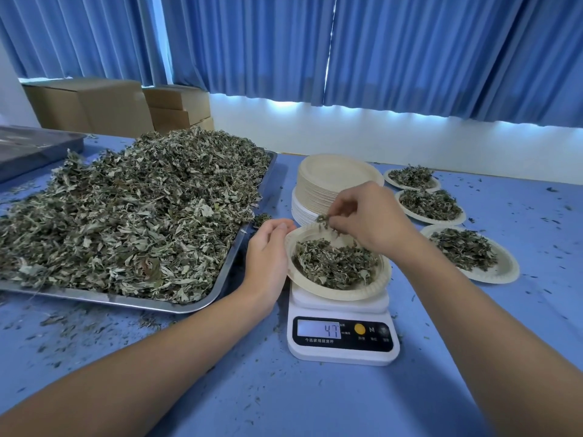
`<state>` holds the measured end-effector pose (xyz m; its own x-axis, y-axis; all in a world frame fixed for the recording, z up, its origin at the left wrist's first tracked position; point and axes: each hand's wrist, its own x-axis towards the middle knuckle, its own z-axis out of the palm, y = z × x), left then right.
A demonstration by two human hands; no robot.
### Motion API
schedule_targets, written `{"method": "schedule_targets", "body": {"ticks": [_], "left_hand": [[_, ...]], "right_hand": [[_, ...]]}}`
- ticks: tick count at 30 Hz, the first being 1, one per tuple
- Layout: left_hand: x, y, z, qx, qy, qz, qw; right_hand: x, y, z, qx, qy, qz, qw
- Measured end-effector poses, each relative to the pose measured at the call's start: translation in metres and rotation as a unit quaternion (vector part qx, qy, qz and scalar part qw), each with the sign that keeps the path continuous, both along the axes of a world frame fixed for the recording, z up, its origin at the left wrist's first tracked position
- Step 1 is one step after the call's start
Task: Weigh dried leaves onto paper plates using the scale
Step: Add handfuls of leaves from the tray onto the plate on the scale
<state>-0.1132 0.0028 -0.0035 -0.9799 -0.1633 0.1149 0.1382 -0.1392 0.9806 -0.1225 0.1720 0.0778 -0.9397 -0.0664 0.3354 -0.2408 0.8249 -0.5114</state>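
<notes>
Three filled plates (504,272) are sitting done on the right, and the person's right hand (372,216) is pinching dried leaves (323,219) over a fourth paper plate (347,294) on the scale (344,351) (reading 47), left hand (268,250) gripping its rim, with a heaped tray (230,266) and plate stack (334,178) waiting.

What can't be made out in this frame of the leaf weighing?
Head view only:
- Left hand: its fingers pass behind the plate rim on the scale, so grip or mere touch is unclear.
- Pinch of leaves: the right hand hides how much it holds.
- Scale button labels: too small to read.
- Leaf tray: left end cut off by the frame edge.
- Plate stack: the count is too fine to tell, and the right hand covers part.
</notes>
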Motion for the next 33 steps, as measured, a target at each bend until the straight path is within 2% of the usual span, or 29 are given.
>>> {"method": "schedule_targets", "body": {"ticks": [6, 12, 14, 17, 18, 21, 25, 28, 29, 31, 33], "left_hand": [[-0.001, 0.0, 0.0, 0.001, 0.006, 0.007, 1.0], [0.002, -0.001, 0.0, 0.006, 0.013, -0.003, 1.0], [0.003, -0.002, 0.0, 0.002, 0.021, -0.01, 1.0], [0.006, -0.004, -0.001, 0.002, 0.019, -0.012, 1.0], [0.006, -0.004, -0.001, -0.003, 0.018, -0.013, 1.0], [0.005, -0.003, 0.001, -0.027, 0.02, -0.011, 0.999], [0.003, -0.001, 0.001, -0.02, 0.002, 0.002, 1.0], [0.002, -0.002, 0.001, -0.016, -0.003, 0.0, 1.0], [0.002, -0.002, 0.002, -0.017, -0.001, -0.003, 1.0], [0.004, -0.002, 0.002, -0.03, 0.01, -0.006, 0.999], [0.006, 0.001, 0.002, -0.055, 0.026, -0.004, 0.998]], "right_hand": [[-0.003, -0.014, -0.004, -0.019, 0.021, -0.012, 1.0], [-0.007, -0.067, 0.01, -0.042, 0.063, 0.032, 0.997], [-0.006, -0.089, 0.016, -0.064, 0.052, 0.078, 0.994], [-0.003, -0.109, 0.022, -0.076, -0.029, 0.19, 0.978], [-0.002, -0.108, 0.022, -0.074, -0.03, 0.201, 0.976], [0.0, -0.087, 0.018, -0.092, 0.036, 0.149, 0.984], [0.004, -0.039, 0.005, -0.153, 0.078, 0.012, 0.985], [0.015, -0.002, -0.01, -0.088, 0.099, -0.115, 0.985], [0.018, 0.01, -0.015, -0.047, 0.077, -0.148, 0.985], [0.024, 0.03, -0.025, 0.035, -0.024, -0.183, 0.982], [0.03, 0.04, -0.035, 0.048, -0.111, -0.16, 0.98]]}}
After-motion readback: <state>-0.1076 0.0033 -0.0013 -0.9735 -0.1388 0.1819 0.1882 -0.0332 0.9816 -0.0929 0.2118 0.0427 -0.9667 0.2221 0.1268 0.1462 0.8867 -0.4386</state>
